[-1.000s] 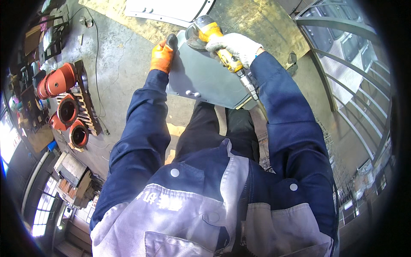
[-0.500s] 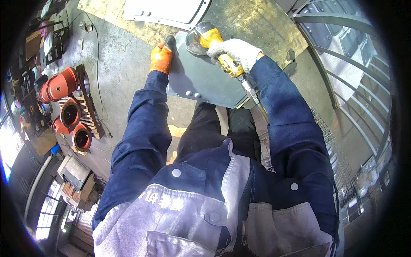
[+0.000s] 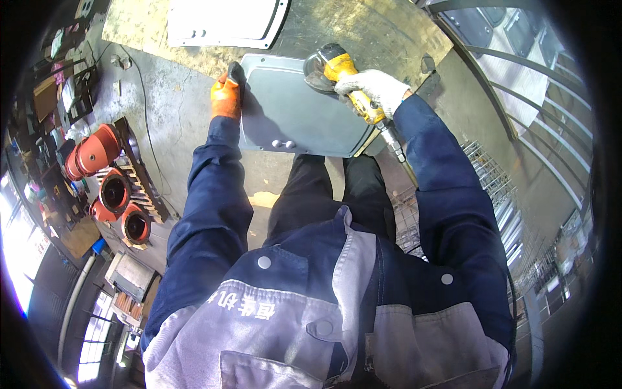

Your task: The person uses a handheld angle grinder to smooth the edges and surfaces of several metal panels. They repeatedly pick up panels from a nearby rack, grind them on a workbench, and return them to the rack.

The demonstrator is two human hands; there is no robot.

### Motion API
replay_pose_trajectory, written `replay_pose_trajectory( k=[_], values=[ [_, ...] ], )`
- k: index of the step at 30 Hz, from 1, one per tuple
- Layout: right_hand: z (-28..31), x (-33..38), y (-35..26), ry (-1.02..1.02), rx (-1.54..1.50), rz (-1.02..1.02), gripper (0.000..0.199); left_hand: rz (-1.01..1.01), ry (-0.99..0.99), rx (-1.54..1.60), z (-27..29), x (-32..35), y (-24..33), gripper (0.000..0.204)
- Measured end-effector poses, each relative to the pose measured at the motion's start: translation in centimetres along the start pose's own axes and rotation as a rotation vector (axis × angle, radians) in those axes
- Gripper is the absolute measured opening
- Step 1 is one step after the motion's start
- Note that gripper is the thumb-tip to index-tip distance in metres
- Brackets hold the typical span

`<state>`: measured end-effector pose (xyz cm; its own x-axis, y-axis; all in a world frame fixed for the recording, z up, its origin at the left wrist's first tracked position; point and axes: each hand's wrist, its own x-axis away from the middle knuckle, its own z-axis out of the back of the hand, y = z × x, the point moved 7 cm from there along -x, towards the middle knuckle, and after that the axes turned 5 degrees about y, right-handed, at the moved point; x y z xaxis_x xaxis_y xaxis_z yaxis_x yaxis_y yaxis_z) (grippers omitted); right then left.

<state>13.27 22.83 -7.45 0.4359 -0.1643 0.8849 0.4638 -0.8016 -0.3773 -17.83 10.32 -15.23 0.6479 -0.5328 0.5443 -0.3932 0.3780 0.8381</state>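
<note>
My left hand (image 3: 227,94), in an orange glove with dark fingertips, is closed on the left edge of a grey flat panel (image 3: 295,110). The panel has rounded corners, a raised rim and two small knobs near its lower edge. In a white glove, my right hand (image 3: 381,89) wraps round a yellow and black air sander (image 3: 342,67) with a metal hose fitting behind it. The sander's round head hangs tilted over the panel's upper right part. Whether its disc touches the surface, I cannot tell.
A white panel (image 3: 227,23) lies beyond on a worn yellowish board (image 3: 363,29). Orange-red round housings (image 3: 97,152) sit on a wooden pallet at the left. Curved metal bars (image 3: 551,104) rise at the right, with wire mesh (image 3: 489,175) below them.
The sander and my right hand have shifted right across the panel, and the disc is tilted more. My left hand and the panel's left edge sit further left in view, which has also shifted.
</note>
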Motion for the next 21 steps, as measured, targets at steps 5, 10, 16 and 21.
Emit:
replay_pose_trajectory(
  k=[5,10,16,21],
  values=[
    [2.9,0.6,2.4,0.092,-0.063,-0.019,0.023,0.019,-0.046,0.041,-0.1,0.1,0.1,0.027],
    [5.2,1.2,4.1,0.096,-0.121,-0.039,0.022,-0.017,-0.077,0.069,-0.2,0.2,0.3,0.020],
    [7.7,2.2,5.8,0.167,-0.174,-0.067,0.023,0.013,-0.060,0.004,0.9,-0.8,-0.9,0.018],
    [9.5,2.8,6.9,0.179,-0.194,-0.053,0.028,0.004,-0.069,0.046,1.2,-1.5,-1.0,0.020]
  ],
)
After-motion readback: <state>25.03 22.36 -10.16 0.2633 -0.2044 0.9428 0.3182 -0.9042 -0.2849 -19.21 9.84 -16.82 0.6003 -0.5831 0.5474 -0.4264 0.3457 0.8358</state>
